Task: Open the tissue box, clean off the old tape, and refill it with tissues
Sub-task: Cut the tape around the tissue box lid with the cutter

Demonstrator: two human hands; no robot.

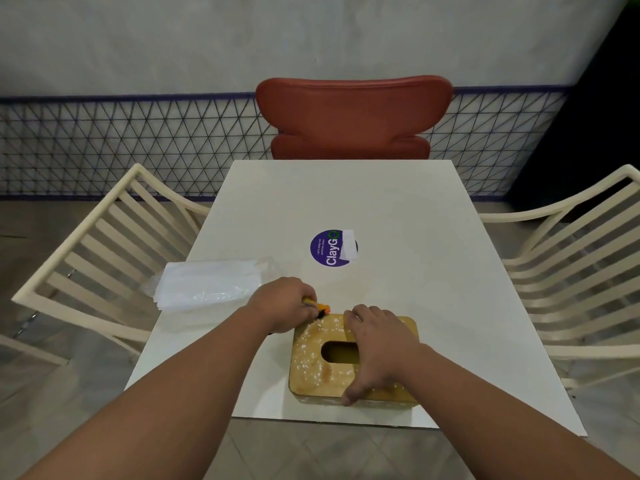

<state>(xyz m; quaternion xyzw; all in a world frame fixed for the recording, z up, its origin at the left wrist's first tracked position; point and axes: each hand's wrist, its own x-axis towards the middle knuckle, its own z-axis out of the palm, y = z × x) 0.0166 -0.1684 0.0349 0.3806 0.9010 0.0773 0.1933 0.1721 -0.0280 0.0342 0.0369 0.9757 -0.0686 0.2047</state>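
A rectangular wooden tissue box with rounded corners (313,355) sits on the smooth white square tabletop (398,220) near its front edge, its lid flecked with pale tape residue around an oval slot. The right hand (375,344) lies spread flat on the lid, thumb hooked over the near edge. The left hand (285,304) curls around a small orange-and-black tool (322,309) at the box's far left corner. A crinkled clear plastic pack of white tissues (207,285) lies left, beside a round purple sticker (329,247).
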